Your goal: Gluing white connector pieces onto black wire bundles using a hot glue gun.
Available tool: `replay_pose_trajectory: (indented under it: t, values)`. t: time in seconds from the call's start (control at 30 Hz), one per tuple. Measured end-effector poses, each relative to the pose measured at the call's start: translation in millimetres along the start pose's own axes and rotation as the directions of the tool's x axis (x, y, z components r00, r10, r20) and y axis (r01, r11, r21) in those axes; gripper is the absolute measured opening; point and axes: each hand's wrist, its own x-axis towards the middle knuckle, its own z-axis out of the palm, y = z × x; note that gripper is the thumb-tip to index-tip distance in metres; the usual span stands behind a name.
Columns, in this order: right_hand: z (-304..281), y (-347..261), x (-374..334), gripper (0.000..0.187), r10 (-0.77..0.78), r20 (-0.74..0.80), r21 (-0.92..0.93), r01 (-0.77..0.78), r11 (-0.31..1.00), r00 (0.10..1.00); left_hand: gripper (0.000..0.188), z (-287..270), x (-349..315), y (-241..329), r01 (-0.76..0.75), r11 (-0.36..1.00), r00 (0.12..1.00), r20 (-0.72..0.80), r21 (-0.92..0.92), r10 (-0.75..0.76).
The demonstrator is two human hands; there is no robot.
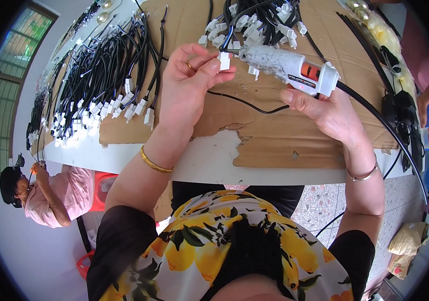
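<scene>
My left hand (187, 83) pinches a small white plug connector (224, 62) between thumb and fingers, with dark wires running up from its top. My right hand (327, 113) is wrapped round a white hot glue gun (302, 72), whose barrel is covered in whitish wrapping. The nozzle points left and meets or nearly meets the upper end of the connector; I cannot tell whether it touches. A thick black cord (375, 110) trails from the back of the glue gun to the right.
Bundled black cables (109, 60) with white plugs lie at the left, and another heap of white plugs (254, 27) at the far middle. Torn cardboard (294, 145) covers part of the white table (199, 165). Black adapters (400, 108) sit at the right edge. A person in pink (58, 195) works at the left.
</scene>
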Motion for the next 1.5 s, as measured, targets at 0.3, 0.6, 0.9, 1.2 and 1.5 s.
replay_pose_trajectory:
  t: [0.3, 0.6, 0.9, 1.2, 1.5]
  values:
    - [-2, -1, 2, 0.039, 0.056, 0.035, -0.012, -0.056, 0.998, 0.998, 0.003, -2, -3, 0, 0.021, 1.000, 0.997, 0.070, -0.015, -0.020]
    - [-1, -3, 3, 0.037, 0.094, 0.018, 0.035, -0.095, 0.995, 0.995, 0.009, 0, -4, 2, -0.054, 0.990, 0.998, -0.003, 0.130, 0.055]
    - [-2, -4, 1, 0.034, 0.051, 0.007, 0.071, -0.051, 0.996, 0.999, 0.017, -3, 0, 1, 0.055, 0.998, 0.998, 0.040, 0.011, -0.056]
    - [-2, -5, 2, 0.033, 0.071, 0.011, 0.065, -0.071, 0.995, 0.997, 0.017, -8, 1, -1, 0.117, 0.991, 0.986, 0.123, -0.060, -0.109]
    - [-5, -4, 0, 0.034, 0.000, 0.012, 0.097, -0.001, 0.995, 1.000, 0.016, -10, 2, -1, 0.134, 0.987, 0.979, 0.169, -0.085, -0.118]
